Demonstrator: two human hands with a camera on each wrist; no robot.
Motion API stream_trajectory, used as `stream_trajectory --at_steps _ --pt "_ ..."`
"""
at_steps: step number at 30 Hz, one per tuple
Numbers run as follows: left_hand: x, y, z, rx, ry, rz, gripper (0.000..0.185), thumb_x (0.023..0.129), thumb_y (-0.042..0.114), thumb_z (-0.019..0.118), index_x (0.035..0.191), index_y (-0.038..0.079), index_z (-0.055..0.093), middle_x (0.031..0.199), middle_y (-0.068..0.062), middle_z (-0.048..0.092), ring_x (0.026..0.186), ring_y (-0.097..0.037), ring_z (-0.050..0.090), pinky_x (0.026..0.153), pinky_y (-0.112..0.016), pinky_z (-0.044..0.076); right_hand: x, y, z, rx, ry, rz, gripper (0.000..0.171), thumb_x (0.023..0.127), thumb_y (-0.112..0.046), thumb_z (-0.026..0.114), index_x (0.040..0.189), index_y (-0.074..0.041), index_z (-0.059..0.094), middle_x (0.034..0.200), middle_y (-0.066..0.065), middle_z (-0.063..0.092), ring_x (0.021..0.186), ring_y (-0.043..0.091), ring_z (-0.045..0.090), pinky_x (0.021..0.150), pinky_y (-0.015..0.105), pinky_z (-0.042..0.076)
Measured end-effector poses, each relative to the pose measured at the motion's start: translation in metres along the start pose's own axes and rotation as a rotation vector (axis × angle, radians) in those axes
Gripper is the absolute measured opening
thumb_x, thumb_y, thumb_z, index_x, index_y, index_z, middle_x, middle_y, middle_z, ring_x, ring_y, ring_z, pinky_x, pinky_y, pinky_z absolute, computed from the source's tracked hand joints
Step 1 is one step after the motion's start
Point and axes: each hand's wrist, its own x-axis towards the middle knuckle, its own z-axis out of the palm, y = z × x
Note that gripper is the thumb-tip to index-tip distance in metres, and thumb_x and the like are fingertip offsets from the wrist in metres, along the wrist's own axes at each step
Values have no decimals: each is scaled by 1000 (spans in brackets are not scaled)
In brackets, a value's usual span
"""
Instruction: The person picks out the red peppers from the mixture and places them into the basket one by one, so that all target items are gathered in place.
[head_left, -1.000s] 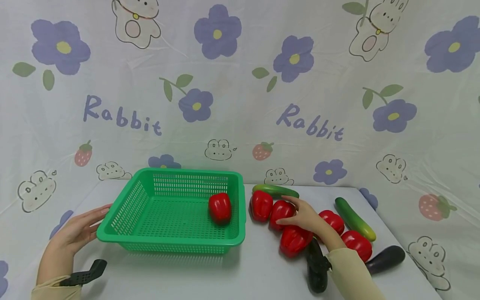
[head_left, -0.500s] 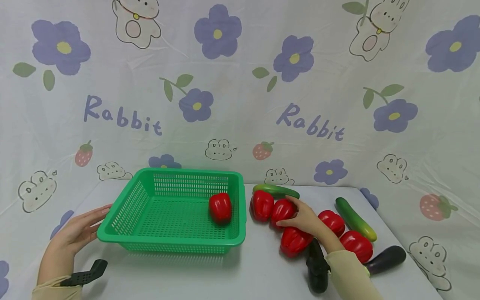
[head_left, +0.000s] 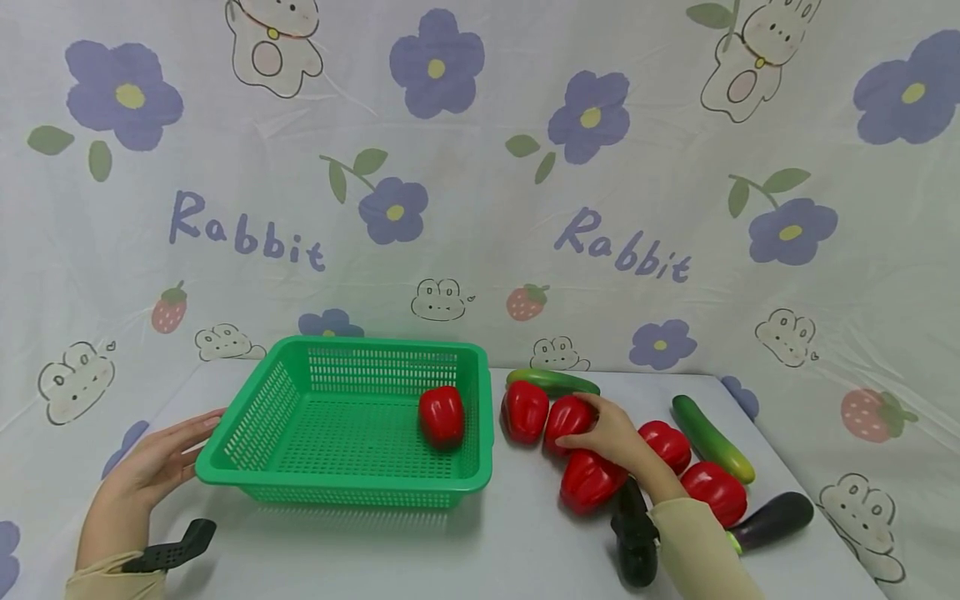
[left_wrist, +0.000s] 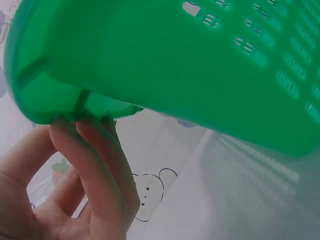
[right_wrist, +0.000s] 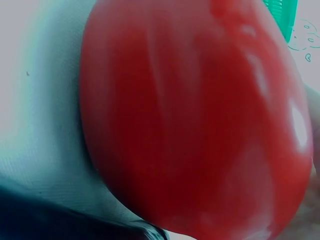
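My right hand (head_left: 611, 429) holds a red bell pepper (head_left: 567, 423), thumb at its near side and fingers over its far side. Just in front lies another red bell pepper (head_left: 591, 482), and a third bell pepper (head_left: 526, 412) is to the left. A big red pepper (right_wrist: 195, 120) fills the right wrist view, with part of the hand at the right edge. My left hand (head_left: 153, 462) has its fingertips at the left rim of a green plastic basket (head_left: 345, 477). In the left wrist view the fingertips (left_wrist: 62, 127) touch the rim from below. One red bell pepper (head_left: 441, 417) lies in the basket.
Right of the arm lie two more red peppers (head_left: 715, 493), a cucumber (head_left: 711, 437) and an eggplant (head_left: 776, 521). Another eggplant (head_left: 636, 550) lies below the right forearm. A second cucumber (head_left: 551, 382) is at the back. A patterned cloth (head_left: 480, 167) hangs behind the table.
The right hand's thumb and fingers have shifted slightly on the bell pepper, which has moved a little to the right. The left hand and the basket stay where they were.
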Motion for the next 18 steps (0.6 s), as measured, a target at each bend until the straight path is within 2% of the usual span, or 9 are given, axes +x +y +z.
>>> stream_trajectory --at_steps 7,18 --pt "1 0 -1 -3 -8 6 20 92 21 53 101 30 69 99 20 65 90 -4 61 78 -28 52 1 -4 -8 19 10 -3 84 69 -35 77 138 -14 34 127 16 48 113 33 47 81 45 51" --pt "4 -4 -4 1 -10 15 20 92 21 53 101 30 69 99 20 65 91 -4 62 78 -28 53 6 -17 -23 -2 61 -86 84 72 -32 76 140 -9 31 128 17 49 109 31 49 81 40 52"
